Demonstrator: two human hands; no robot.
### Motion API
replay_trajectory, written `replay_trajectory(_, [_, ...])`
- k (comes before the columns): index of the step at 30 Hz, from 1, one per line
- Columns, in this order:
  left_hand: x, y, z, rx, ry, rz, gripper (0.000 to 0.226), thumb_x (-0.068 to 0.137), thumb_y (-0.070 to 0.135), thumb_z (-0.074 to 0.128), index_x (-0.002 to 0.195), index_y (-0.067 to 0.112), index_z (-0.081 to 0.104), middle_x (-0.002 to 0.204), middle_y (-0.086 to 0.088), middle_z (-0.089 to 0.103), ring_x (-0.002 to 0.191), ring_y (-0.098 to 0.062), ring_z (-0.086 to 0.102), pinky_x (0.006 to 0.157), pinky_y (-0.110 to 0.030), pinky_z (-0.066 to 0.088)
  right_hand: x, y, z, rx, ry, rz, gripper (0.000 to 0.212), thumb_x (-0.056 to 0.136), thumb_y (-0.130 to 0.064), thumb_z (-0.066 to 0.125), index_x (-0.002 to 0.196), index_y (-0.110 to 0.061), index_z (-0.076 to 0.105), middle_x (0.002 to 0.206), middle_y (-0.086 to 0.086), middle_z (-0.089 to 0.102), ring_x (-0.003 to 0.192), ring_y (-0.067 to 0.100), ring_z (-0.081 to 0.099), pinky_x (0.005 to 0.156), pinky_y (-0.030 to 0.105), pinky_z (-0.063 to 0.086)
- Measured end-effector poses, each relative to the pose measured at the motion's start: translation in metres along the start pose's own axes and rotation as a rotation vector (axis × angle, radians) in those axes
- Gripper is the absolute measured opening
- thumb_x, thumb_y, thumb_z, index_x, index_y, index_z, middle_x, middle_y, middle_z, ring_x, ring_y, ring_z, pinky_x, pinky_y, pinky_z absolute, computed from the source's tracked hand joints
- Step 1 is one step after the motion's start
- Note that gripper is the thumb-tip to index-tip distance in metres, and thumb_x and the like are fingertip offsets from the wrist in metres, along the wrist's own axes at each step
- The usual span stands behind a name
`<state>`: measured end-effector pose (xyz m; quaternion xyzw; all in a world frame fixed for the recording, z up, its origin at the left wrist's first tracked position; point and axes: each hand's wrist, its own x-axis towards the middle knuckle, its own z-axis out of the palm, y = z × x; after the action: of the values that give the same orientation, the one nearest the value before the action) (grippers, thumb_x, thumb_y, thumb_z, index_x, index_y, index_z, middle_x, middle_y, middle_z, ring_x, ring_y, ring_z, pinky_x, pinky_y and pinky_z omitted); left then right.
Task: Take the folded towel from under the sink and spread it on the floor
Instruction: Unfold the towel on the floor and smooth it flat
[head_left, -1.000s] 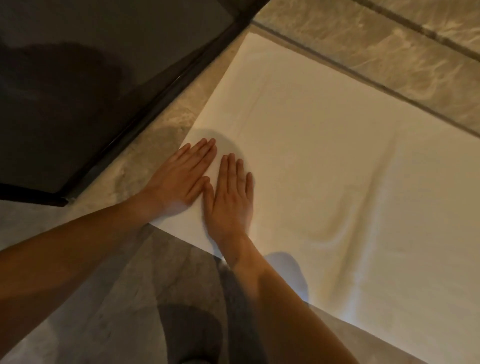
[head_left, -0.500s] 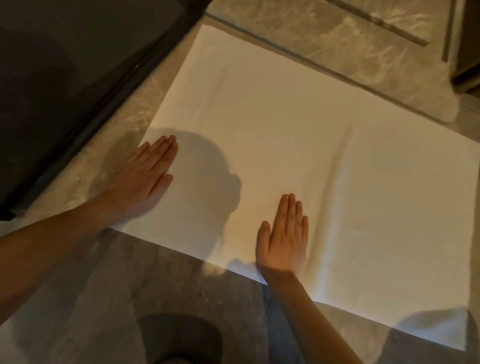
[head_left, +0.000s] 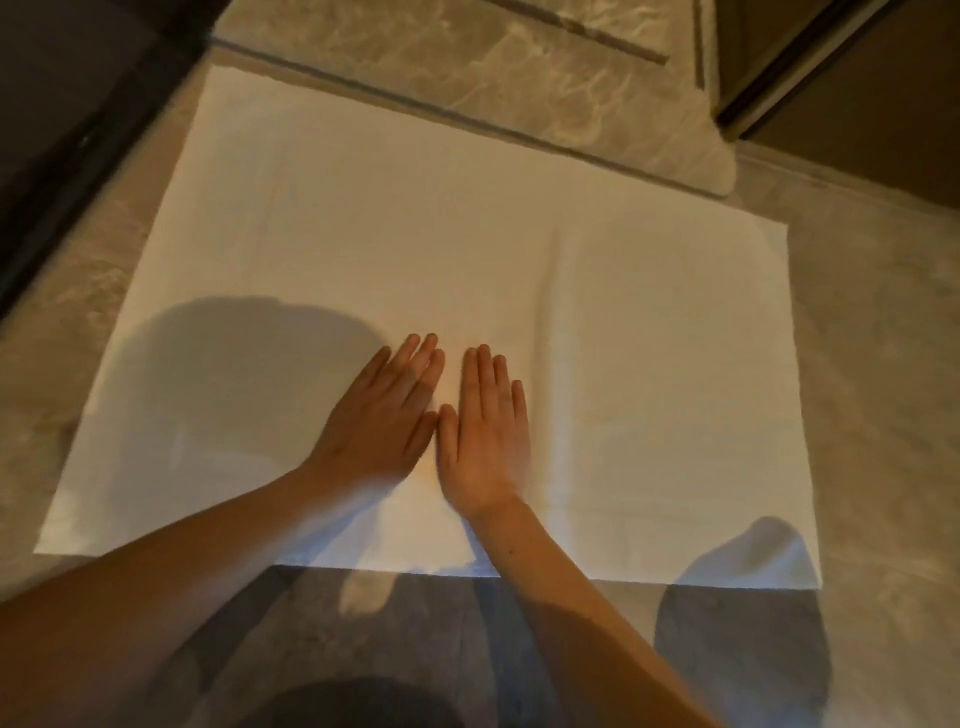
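1. Marbled stone floor (head_left: 872, 415) fills the view, with a dark glossy panel (head_left: 67, 130) along the left edge and a dark door frame (head_left: 810, 67) at the upper right. Lighting is dim and warm, and a rounded shadow falls across the left half of the cloth.

2. On that floor the white towel (head_left: 363, 234) lies fully opened as a wide rectangle, its far edge close to a raised stone threshold (head_left: 571, 67) and its near edge just ahead of the person's knees.

3. Both palms rest flat on the cloth near its middle, towards the near edge. The left hand (head_left: 382, 421) and the right hand (head_left: 485, 436) sit side by side with thumbs almost touching, fingers straight and together, gripping nothing.

4. By my reading, the step in hand is smoothing, and the spreading itself looks nearly finished.

5. A soft vertical crease (head_left: 553, 312) runs through the towel just right of the hands. To do this well, sweep the right palm outward across that ridge towards the right edge, and the left palm the opposite way.

6. Keep pressure light and even; pushing hard on a smooth floor would likely drag the whole towel instead of flattening it.

7. The near right corner (head_left: 800, 571) sits in shadow, so I cannot tell whether it lies flat; check it last.
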<state>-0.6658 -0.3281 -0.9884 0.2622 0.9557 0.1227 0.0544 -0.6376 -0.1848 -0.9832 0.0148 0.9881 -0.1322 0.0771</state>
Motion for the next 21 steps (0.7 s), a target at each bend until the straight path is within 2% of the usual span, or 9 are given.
replay_trajectory(3, [0.002,-0.003,0.007,0.027,-0.022,0.018,0.062,0.101,0.035,0.020,0.153,0.003,0.022,0.162,-0.015,0.018,0.150,-0.027,0.013,0.122,-0.043,0.012,-0.006,0.026,0.002,-0.034,0.014,-0.005,0.062,0.101,-0.040,0.018,0.157,-0.015,0.007,0.164,-0.001,0.003,0.151,0.016,-0.002,0.122,0.035,-0.003])
replay_trajectory(11, [0.000,-0.003,0.007,0.035,-0.039,0.007,0.063,0.101,0.036,0.019,0.154,0.001,0.016,0.163,-0.014,0.012,0.151,-0.024,0.009,0.122,-0.039,0.006,-0.035,0.135,-0.023,-0.068,0.064,0.188,0.062,0.102,-0.042,0.013,0.157,-0.015,0.005,0.163,-0.003,0.001,0.151,0.015,-0.001,0.122,0.032,-0.002])
replay_trajectory(15, [-0.002,-0.002,0.006,0.034,-0.042,0.002,0.064,0.102,0.039,0.012,0.155,0.002,0.011,0.164,-0.013,0.007,0.152,-0.023,0.005,0.122,-0.038,0.003,-0.045,0.179,-0.035,-0.068,0.081,0.325,0.062,0.101,-0.040,0.015,0.157,-0.015,0.006,0.164,-0.001,0.005,0.151,0.016,0.003,0.122,0.036,0.003])
replay_trajectory(18, [-0.001,-0.002,0.007,0.037,-0.035,0.000,0.064,0.103,0.039,0.012,0.155,0.002,0.012,0.164,-0.014,0.008,0.151,-0.024,0.006,0.122,-0.038,0.003,-0.047,0.190,-0.046,-0.060,0.088,0.376,0.063,0.100,-0.038,0.016,0.156,-0.012,0.006,0.164,0.003,0.007,0.151,0.017,0.003,0.123,0.039,0.005])
replay_trajectory(21, [-0.001,-0.001,0.008,0.041,-0.032,0.008,0.064,0.102,0.038,0.014,0.154,0.001,0.013,0.164,-0.014,0.008,0.151,-0.025,0.007,0.122,-0.038,0.003,-0.043,0.154,-0.049,-0.018,0.133,0.369,0.063,0.100,-0.037,0.017,0.156,-0.008,0.010,0.163,0.007,0.010,0.151,0.021,0.006,0.123,0.042,0.006])
